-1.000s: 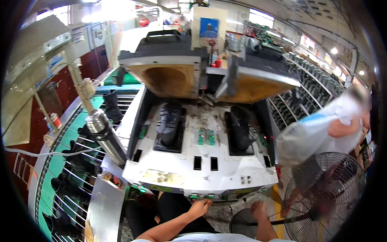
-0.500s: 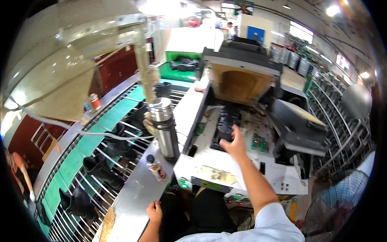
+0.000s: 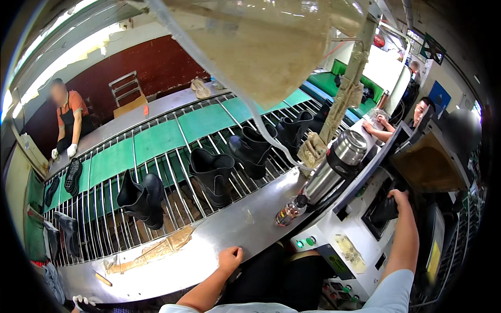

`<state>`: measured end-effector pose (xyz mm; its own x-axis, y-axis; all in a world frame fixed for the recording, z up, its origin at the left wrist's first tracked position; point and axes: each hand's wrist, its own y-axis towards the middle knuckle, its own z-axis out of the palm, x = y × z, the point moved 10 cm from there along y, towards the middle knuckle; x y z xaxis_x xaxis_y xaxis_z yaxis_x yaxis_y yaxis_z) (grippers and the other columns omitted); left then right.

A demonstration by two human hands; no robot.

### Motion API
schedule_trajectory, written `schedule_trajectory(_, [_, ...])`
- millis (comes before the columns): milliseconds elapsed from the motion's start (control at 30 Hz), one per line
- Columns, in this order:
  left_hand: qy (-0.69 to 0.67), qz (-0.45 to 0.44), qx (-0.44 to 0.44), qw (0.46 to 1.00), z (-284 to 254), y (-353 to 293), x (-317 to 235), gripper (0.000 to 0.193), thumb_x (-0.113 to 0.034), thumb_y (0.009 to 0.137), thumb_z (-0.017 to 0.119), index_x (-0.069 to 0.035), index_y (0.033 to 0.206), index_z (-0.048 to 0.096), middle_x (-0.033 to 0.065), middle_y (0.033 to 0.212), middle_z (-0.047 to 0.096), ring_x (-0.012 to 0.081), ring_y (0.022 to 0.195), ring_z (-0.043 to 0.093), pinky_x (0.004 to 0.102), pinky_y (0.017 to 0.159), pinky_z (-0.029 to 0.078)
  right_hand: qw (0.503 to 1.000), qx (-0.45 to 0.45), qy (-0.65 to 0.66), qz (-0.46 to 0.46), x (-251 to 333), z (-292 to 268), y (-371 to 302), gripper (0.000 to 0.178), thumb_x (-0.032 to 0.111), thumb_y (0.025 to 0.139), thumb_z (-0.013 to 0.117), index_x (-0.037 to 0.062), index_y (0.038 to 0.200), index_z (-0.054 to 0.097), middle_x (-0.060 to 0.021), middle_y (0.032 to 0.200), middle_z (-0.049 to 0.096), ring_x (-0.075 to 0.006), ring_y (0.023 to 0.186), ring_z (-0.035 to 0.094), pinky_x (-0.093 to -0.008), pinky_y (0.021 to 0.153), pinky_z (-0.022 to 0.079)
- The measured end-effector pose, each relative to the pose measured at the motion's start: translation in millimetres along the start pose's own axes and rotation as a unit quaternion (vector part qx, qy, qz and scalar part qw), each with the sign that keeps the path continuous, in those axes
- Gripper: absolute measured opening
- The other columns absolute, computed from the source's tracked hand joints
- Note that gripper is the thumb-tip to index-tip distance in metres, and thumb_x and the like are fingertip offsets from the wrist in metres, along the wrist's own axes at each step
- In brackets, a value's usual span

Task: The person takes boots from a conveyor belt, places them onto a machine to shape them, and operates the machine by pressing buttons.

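My left hand (image 3: 230,259) rests with curled fingers at the near edge of the metal ledge (image 3: 209,245), and nothing shows in it. To the right, my right hand (image 3: 400,200) is closed on a black boot-like piece (image 3: 384,209) lying in the bed of a white machine (image 3: 326,229). My fingers and the dark bed hide part of its shape. The machine's raised lid (image 3: 430,161), brown inside, stands just beyond that hand. A steel thermos (image 3: 334,169) and a small clear bottle with a dark cap (image 3: 291,210) stand on the ledge between my hands.
Several black boots (image 3: 211,175) lie on a roller conveyor with a green belt (image 3: 156,136). Two loose black soles (image 3: 73,176) are at its left end. A co-worker in orange (image 3: 73,117) stands there; another person (image 3: 385,127) is behind the machine. A yellowed clear sheet (image 3: 261,47) hangs overhead.
My view has swung left toward the conveyor. My right hand, open above the machine bed before, is now closed on the black piece. My left hand stays curled by the ledge.
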<state>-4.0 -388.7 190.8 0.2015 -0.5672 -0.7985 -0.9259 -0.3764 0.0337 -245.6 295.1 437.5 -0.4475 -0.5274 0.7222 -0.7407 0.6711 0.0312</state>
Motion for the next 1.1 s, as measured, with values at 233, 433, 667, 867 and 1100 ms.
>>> schedule_trajectory(233, [-0.008, -0.016, 0.011, 1.000, 4, 1, 4, 0.021, -0.026, 0.083, 0.060, -0.006, 0.079, 0.068, 0.0137, 0.074, 0.066, 0.0326, 0.069, 0.064, 0.0403, 0.063, 0.050, 0.986, -0.103, 0.025, -0.131, 43, -101, 14, 0.094, 0.014, 0.043, 0.067, -0.0082, 0.131, 0.041, -0.0210, 0.130, 0.049, -0.0351, 0.116, 0.048, -0.0343, 0.095, 0.042])
schedule_trajectory(433, [0.004, -0.004, -0.017, 1.000, 4, 3, 4, 0.022, -0.025, 0.081, 0.059, -0.007, 0.074, 0.067, 0.0138, 0.070, 0.064, 0.0332, 0.066, 0.062, 0.0396, 0.060, 0.049, 0.965, 0.097, 0.223, -0.100, 40, -170, -15, 0.074, 0.017, 0.057, 0.064, -0.0025, 0.126, 0.048, -0.0147, 0.108, 0.058, -0.0243, 0.085, 0.060, -0.0338, 0.082, 0.047])
schedule_trajectory(667, [-0.271, 0.020, 0.274, 0.922, 54, -69, -124, 0.067, -0.024, 0.080, 0.074, -0.005, 0.134, 0.040, 0.0119, 0.109, 0.060, 0.0237, 0.099, 0.059, 0.0365, 0.088, 0.048, 0.777, 0.202, 0.576, -0.155, 43, -141, -248, 0.085, 0.015, 0.059, 0.055, 0.0002, 0.141, 0.036, -0.0216, 0.134, 0.049, -0.0369, 0.118, 0.054, -0.0449, 0.099, 0.047])
schedule_trajectory(867, [-0.619, 0.015, 0.448, 0.645, 31, -142, -268, 0.076, -0.022, 0.078, 0.077, 0.000, 0.139, 0.037, 0.0129, 0.136, 0.048, 0.0276, 0.125, 0.046, 0.0421, 0.105, 0.037, 0.755, 0.100, 0.616, -0.203, 8, -25, -440, 0.105, 0.023, 0.056, 0.057, 0.0042, 0.150, 0.014, -0.0180, 0.147, 0.030, -0.0348, 0.132, 0.035, -0.0459, 0.112, 0.027])
schedule_trajectory(1100, [-0.772, -0.123, 0.270, 0.563, -70, -134, -122, 0.076, -0.016, 0.065, 0.071, 0.004, 0.133, 0.043, 0.0192, 0.130, 0.053, 0.0352, 0.118, 0.053, 0.0475, 0.106, 0.039, 0.738, 0.405, 0.373, -0.390, 21, 89, -583, 0.104, 0.029, 0.077, 0.077, 0.0070, 0.145, 0.002, -0.0254, 0.140, 0.027, -0.0309, 0.127, 0.037, -0.0410, 0.104, 0.032])
